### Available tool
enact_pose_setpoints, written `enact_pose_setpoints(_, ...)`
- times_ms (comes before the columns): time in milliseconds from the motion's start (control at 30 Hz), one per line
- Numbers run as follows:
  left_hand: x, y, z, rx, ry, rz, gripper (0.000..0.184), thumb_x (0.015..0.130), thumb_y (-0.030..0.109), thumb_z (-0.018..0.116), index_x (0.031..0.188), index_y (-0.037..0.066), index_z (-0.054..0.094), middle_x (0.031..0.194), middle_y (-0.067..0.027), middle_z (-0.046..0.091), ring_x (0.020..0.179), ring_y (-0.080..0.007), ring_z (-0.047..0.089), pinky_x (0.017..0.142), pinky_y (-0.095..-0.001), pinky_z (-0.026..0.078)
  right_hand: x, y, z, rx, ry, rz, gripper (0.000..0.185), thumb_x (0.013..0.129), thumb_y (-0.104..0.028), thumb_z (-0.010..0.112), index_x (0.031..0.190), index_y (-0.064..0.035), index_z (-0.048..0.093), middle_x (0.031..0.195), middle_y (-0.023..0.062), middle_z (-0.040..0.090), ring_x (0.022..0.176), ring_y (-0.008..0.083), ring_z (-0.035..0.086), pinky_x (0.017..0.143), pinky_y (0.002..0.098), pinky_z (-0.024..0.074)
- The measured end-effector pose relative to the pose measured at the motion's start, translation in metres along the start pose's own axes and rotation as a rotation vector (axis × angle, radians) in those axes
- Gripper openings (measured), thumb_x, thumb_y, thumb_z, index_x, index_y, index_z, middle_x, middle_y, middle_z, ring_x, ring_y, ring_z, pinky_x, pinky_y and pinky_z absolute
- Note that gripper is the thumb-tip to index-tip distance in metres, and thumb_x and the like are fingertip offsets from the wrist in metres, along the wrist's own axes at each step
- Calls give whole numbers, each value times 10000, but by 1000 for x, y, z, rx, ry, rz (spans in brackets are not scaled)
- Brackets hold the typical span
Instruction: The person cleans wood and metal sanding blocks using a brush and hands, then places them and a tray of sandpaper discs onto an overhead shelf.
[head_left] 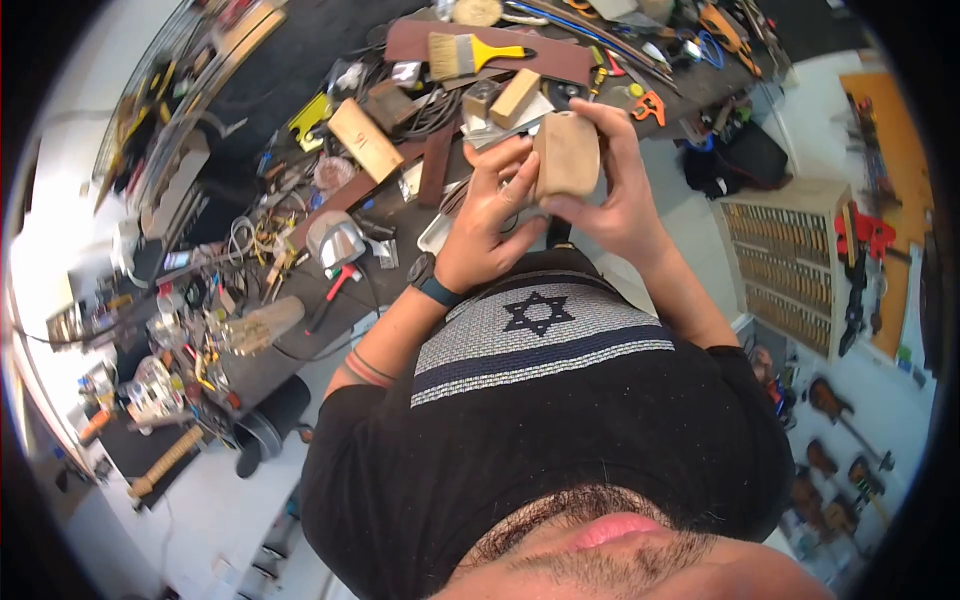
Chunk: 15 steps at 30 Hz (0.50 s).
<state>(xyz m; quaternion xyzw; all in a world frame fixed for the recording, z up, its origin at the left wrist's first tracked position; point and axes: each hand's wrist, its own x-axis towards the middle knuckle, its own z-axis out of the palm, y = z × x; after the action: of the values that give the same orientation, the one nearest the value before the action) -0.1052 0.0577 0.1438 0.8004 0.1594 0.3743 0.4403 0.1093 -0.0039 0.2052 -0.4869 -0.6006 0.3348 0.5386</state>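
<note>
A light brown wooden block (568, 155) with rounded lower edges is held up in front of my chest, above the near edge of the workbench. My right hand (622, 190) grips it from the right, fingers at its far end and thumb at its near end. On the other side, my left hand (495, 200) has bent fingertips against the block's left face. Its thumb stands apart, pointing towards the block without closing on it. A watch (425, 275) is on my left wrist. The block's underside is hidden.
Cluttered on the workbench (375, 215) are a yellow-handled paintbrush (455, 55), a marked wooden block (365, 140), a smaller wooden block (516, 97), an orange clamp (648, 107) and a red-handled hammer (342, 281). A drawer cabinet (785, 265) stands at the right.
</note>
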Motion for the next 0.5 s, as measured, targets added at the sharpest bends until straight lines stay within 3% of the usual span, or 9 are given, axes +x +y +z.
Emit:
enact_pose_setpoints(33,6,0,5,17,-63,-6,928,939,95,818,1758,158,386,1648,-242,482,1406,-432,609,1179,-487,507,-10,14,-6,153,95,115,920,961,-309,864,1690,-58,362,1547,157,530,1430,309,576,1182,447,502)
enact_pose_setpoints(133,34,8,33,-85,-541,-372,971,928,156,840,1771,169,358,1515,-217,567,1258,-361,683,1088,-429,545,-48,70,-37,814,413,580,837,1080,-519,674,1691,-39,365,1484,193,629,1326,334,671,1130,459,562)
enact_pose_setpoints(167,35,-2,57,-10,-550,-223,935,938,153,836,1755,146,381,1467,-200,585,1115,-298,724,965,-418,582,-71,96,-52,1164,301,637,767,1133,-602,516,1646,-37,444,1422,205,688,1213,337,740,1039,477,622)
enact_pose_setpoints(267,49,-23,112,-242,-747,-404,800,975,91,783,1700,127,449,1251,-166,706,1072,-290,754,918,-414,606,-151,140,-73,1326,489,722,679,1129,-555,566,1573,-42,536,1403,183,702,1161,323,765,973,478,641)
enact_pose_setpoints(367,66,-52,169,-180,-906,-486,575,980,172,772,1519,80,594,1160,-162,763,1081,-342,752,939,-467,608,-239,218,-94,1145,476,1013,567,1105,-447,636,1476,-19,603,1475,187,686,1173,295,754,978,439,628)
enact_pose_setpoints(467,67,-115,239,215,-1200,-141,344,1002,156,741,1325,59,676,1189,-138,758,1100,-350,750,951,-475,601,-282,284,-90,1065,888,1147,534,1093,-415,652,1444,-15,613,1408,172,702,1170,285,741,939,461,622)
enact_pose_setpoints(500,65,-135,264,367,-1325,-126,279,1008,204,714,1247,60,705,1234,-134,764,1156,-381,735,995,-511,591,-298,316,-87,1042,1079,1174,534,1080,-389,690,1442,-5,609,1332,157,708,1174,277,721,929,481,611)
